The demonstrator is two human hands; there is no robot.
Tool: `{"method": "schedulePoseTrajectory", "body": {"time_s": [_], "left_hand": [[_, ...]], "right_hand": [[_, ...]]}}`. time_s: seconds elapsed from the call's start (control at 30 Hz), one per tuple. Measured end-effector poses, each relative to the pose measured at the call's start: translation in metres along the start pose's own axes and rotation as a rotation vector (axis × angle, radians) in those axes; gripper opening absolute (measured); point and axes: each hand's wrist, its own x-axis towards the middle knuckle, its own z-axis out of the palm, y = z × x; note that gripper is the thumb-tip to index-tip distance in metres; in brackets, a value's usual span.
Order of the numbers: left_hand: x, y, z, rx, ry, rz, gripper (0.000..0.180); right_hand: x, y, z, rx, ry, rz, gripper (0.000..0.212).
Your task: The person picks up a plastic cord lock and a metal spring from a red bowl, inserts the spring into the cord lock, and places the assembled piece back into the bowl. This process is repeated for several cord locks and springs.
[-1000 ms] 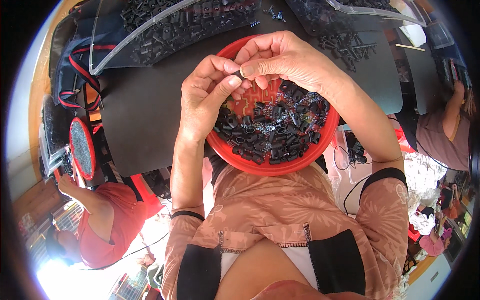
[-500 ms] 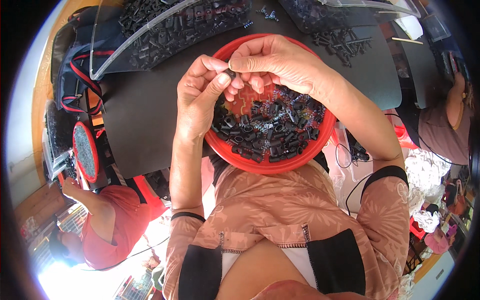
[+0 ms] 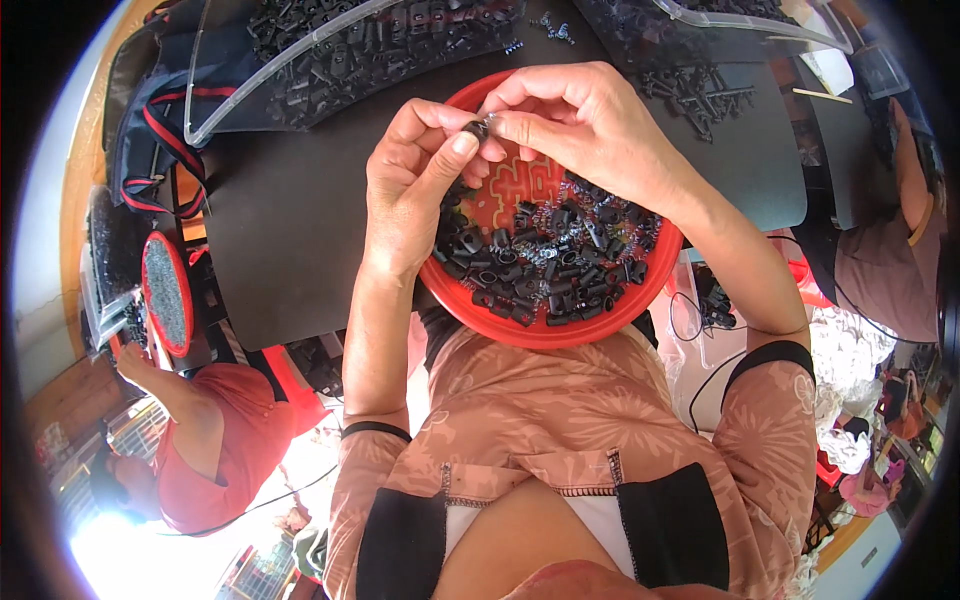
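Above the far side of a round red tray (image 3: 560,335), both my hands meet at a small black plastic part (image 3: 478,129). My left hand (image 3: 405,190) grips that part between thumb and forefinger. Closed in a pinch, my right hand (image 3: 605,125) touches the part's right end; a thin silvery bit shows at its fingertips, perhaps a spring, too small to be sure. Loose black plastic parts (image 3: 575,270) and small metal springs (image 3: 548,250) fill the tray's near side. A gold pattern shows on its bare bottom.
Clear bins of black parts (image 3: 390,60) stand along the far edge of the dark table (image 3: 280,230). Black pin-like pieces (image 3: 700,95) and several springs (image 3: 553,28) lie loose there. A co-worker in red (image 3: 225,440) sits left, another person (image 3: 890,265) right.
The right hand's fingertips have shifted, and a silvery bit now shows at the black part held in the left hand. The whole view has shifted slightly.
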Motion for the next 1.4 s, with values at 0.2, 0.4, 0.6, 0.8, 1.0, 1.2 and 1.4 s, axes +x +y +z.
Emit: {"method": "schedulePoseTrajectory", "body": {"time_s": [0.2,0.4,0.6,0.8,1.0,1.2,1.4], "left_hand": [[0.000,0.001,0.000,-0.007,0.028,-0.006,0.011],[0.001,0.000,0.000,-0.001,0.020,-0.018,0.011],[0.000,0.000,0.000,-0.028,-0.002,-0.031,0.010],[-0.001,-0.002,0.001,0.026,0.033,-0.015,0.008],[0.000,-0.002,-0.004,-0.107,-0.028,-0.014,0.007],[0.003,-0.001,-0.008,-0.205,-0.010,0.002,0.014],[0.003,-0.001,-0.006,-0.167,-0.037,-0.022,0.016]], "right_hand": [[-0.007,-0.007,0.001,-0.263,0.031,-0.082,0.019],[-0.005,-0.013,0.003,-0.316,0.067,-0.110,0.014],[-0.005,-0.009,0.005,-0.277,0.101,-0.114,0.012],[-0.003,-0.002,0.007,0.181,0.036,0.117,0.016],[0.000,-0.002,0.003,0.278,-0.021,0.215,0.019],[-0.015,0.003,-0.009,-0.560,-0.085,-0.017,0.014],[-0.034,0.004,0.013,-0.888,-0.164,-0.059,0.018]]}}
